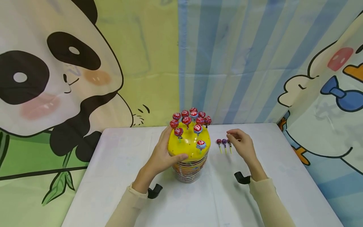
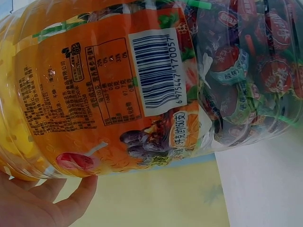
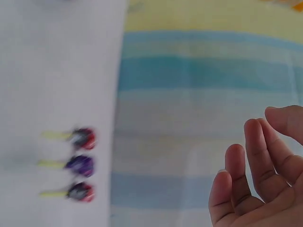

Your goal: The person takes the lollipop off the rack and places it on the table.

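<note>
A clear plastic jar (image 1: 188,175) stands on the table under a wide yellow lid (image 1: 187,151). Several wrapped lollipops (image 1: 201,144) stick up from this lid on their sticks. My left hand (image 1: 160,157) holds the jar at its left side, thumb across the near edge of the lid. An orange label (image 2: 113,137) with a barcode, and more lollipops (image 2: 277,75) inside the jar, show in the left wrist view. My right hand (image 1: 244,146) hovers beside three loose lollipops (image 3: 81,165), fingers loosely bent and nothing between them.
The white table (image 1: 119,151) backs onto a printed cloth with a panda (image 1: 73,78) on the left and blue stripes in the middle. A white cartoon bird (image 1: 326,132) is on the right. Black wrist mounts (image 1: 242,178) stick out from both sleeves.
</note>
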`<state>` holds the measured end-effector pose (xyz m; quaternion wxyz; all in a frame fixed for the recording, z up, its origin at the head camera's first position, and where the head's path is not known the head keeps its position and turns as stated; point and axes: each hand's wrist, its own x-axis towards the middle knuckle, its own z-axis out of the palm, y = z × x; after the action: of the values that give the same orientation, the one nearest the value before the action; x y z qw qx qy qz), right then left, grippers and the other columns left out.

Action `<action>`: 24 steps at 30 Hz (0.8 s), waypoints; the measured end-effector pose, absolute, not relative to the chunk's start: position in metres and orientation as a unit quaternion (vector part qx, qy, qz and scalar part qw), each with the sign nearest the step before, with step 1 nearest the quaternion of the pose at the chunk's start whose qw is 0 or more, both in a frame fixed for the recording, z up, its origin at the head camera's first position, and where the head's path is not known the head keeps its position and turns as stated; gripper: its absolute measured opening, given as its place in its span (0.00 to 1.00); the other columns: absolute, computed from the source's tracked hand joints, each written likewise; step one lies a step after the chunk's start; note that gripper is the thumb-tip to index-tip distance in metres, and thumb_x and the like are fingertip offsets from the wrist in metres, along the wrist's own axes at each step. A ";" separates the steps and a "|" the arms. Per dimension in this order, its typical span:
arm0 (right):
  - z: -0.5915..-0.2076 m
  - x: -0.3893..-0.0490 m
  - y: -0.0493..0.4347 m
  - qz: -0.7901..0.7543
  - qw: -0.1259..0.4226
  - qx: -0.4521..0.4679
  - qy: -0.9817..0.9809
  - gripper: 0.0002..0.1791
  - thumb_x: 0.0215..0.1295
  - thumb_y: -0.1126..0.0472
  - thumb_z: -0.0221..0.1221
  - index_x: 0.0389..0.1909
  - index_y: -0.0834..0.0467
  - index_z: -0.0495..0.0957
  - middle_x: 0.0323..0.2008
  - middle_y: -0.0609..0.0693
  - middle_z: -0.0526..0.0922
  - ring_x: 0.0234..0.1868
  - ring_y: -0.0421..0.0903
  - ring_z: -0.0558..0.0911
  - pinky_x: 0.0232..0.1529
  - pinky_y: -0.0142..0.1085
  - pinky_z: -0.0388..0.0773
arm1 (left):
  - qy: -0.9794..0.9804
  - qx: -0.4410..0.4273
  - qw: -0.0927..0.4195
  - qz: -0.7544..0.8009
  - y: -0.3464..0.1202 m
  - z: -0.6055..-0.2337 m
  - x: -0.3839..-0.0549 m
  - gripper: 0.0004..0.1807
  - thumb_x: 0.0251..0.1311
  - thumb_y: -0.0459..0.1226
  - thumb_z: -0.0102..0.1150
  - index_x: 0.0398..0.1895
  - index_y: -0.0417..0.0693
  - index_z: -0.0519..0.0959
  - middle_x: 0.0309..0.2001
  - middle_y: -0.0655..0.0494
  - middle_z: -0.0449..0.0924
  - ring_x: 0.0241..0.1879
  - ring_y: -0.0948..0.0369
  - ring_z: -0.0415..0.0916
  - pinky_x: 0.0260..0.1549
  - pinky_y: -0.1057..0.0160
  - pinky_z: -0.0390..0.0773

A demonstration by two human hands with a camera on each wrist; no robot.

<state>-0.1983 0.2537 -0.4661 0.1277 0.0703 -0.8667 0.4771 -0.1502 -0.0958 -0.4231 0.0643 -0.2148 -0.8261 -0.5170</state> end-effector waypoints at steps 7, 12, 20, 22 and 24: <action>-0.409 -0.161 0.216 0.533 0.139 0.131 -0.824 0.10 0.72 0.65 0.59 0.50 0.62 0.82 0.44 0.56 0.83 0.42 0.47 0.79 0.42 0.31 0.76 | -0.824 -0.216 0.061 -0.520 -0.096 -0.423 -0.150 0.60 0.47 0.60 0.74 0.79 0.78 0.44 0.77 0.68 0.46 0.66 0.57 0.63 0.58 0.48 0.73; -0.383 -0.138 0.197 0.572 0.122 0.210 -0.784 0.11 0.68 0.73 0.59 0.49 0.63 0.81 0.42 0.56 0.83 0.39 0.47 0.79 0.36 0.32 0.74 | -0.820 -0.220 0.063 -0.524 -0.097 -0.424 -0.151 0.59 0.47 0.59 0.74 0.79 0.78 0.45 0.76 0.70 0.46 0.66 0.57 0.63 0.58 0.47 0.73; -0.381 -0.124 0.180 0.584 0.087 0.301 -0.749 0.14 0.66 0.74 0.61 0.50 0.60 0.82 0.42 0.52 0.84 0.41 0.48 0.77 0.38 0.36 0.75 | -0.821 -0.220 0.066 -0.522 -0.098 -0.424 -0.152 0.59 0.47 0.60 0.74 0.79 0.78 0.45 0.76 0.70 0.46 0.67 0.58 0.61 0.59 0.46 0.71; -0.383 -0.123 0.176 0.582 0.081 0.309 -0.748 0.15 0.65 0.74 0.62 0.51 0.59 0.82 0.43 0.51 0.84 0.43 0.48 0.78 0.41 0.36 0.76 | -0.820 -0.223 0.067 -0.523 -0.097 -0.424 -0.152 0.59 0.47 0.59 0.74 0.79 0.78 0.45 0.77 0.69 0.46 0.68 0.57 0.61 0.59 0.46 0.71; -0.385 -0.121 0.173 0.580 0.077 0.314 -0.748 0.16 0.65 0.74 0.62 0.52 0.58 0.82 0.43 0.50 0.84 0.44 0.48 0.79 0.44 0.37 0.77 | -0.820 -0.225 0.068 -0.522 -0.097 -0.425 -0.152 0.59 0.47 0.60 0.74 0.79 0.77 0.45 0.77 0.69 0.46 0.68 0.57 0.61 0.59 0.45 0.72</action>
<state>-0.1213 0.1728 -0.3846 0.0772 0.3144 -0.7477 0.5798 -0.1517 -0.0970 -0.4249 0.0681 -0.2254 -0.8197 -0.5221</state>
